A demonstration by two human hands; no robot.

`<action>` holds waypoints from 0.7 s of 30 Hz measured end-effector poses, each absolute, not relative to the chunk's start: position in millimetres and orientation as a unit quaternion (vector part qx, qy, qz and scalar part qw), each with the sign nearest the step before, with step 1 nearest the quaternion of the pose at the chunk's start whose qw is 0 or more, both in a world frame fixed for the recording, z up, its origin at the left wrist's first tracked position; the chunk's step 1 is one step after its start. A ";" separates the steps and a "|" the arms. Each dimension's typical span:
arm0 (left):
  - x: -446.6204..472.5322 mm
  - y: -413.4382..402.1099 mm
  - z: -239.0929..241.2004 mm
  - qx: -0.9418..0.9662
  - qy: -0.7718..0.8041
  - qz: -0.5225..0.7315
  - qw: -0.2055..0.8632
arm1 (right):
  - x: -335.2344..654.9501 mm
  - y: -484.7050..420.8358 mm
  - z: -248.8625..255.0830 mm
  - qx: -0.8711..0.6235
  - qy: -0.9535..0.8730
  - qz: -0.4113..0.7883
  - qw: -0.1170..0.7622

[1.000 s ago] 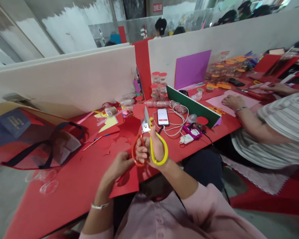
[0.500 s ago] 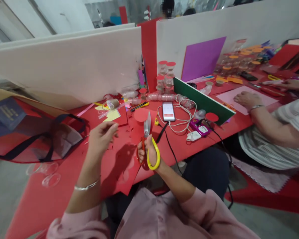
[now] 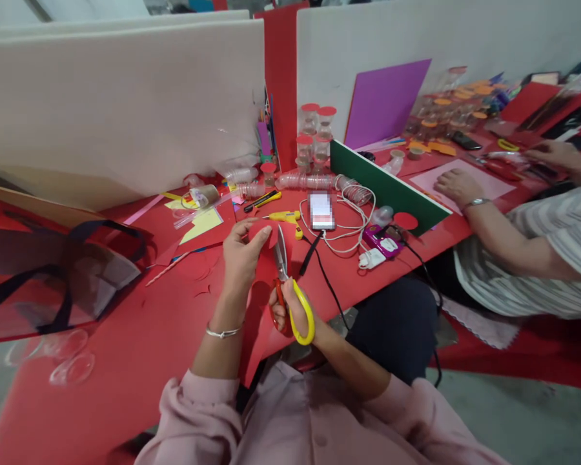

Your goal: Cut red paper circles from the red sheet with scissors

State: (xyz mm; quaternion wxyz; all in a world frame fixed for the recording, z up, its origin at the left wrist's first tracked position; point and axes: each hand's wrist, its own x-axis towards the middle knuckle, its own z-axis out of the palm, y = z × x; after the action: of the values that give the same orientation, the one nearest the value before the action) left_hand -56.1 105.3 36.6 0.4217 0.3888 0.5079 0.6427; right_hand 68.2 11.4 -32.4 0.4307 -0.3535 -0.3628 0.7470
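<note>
My left hand [image 3: 242,255] pinches a round red paper piece [image 3: 266,234] between thumb and fingers. Wrapped round the handles of a pair of scissors [image 3: 281,255], one loop red and one yellow, is my right hand [image 3: 290,307]. The blades point away from me, close beside the paper's right edge; whether they touch it I cannot tell. Under my hands a red sheet [image 3: 254,352] reaches past the table's front edge. Curved red paper scraps [image 3: 202,290] lie left of my left hand.
Beyond the scissors are a yellow glue gun [image 3: 285,216], a utility knife [image 3: 263,201] and a phone [image 3: 321,210] with white cable. A green board [image 3: 387,187] stands to the right, before a co-worker's hand [image 3: 459,187]. A bag [image 3: 53,271] stands left, near clear plastic lids [image 3: 72,368].
My left hand has moved right to the scissors and taken hold of the round red paper. The glue gun beyond it shows more fully. The whole view has shifted slightly.
</note>
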 end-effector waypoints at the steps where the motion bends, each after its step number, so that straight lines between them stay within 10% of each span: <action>1: -56.5 103.8 35.9 0.393 0.510 0.651 0.402 | 67.0 10.9 -32.7 -0.358 -0.366 0.745 0.427; 21: -62.3 71.6 31.6 0.352 0.515 0.652 0.430 | 52.6 2.8 -40.0 -0.370 -0.441 0.714 0.399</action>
State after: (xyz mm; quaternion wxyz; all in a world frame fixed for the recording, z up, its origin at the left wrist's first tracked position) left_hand -62.3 71.6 31.6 0.4304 0.3525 0.5151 0.6520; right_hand 52.6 2.8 -40.0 0.3985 -0.3697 -0.4414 0.7139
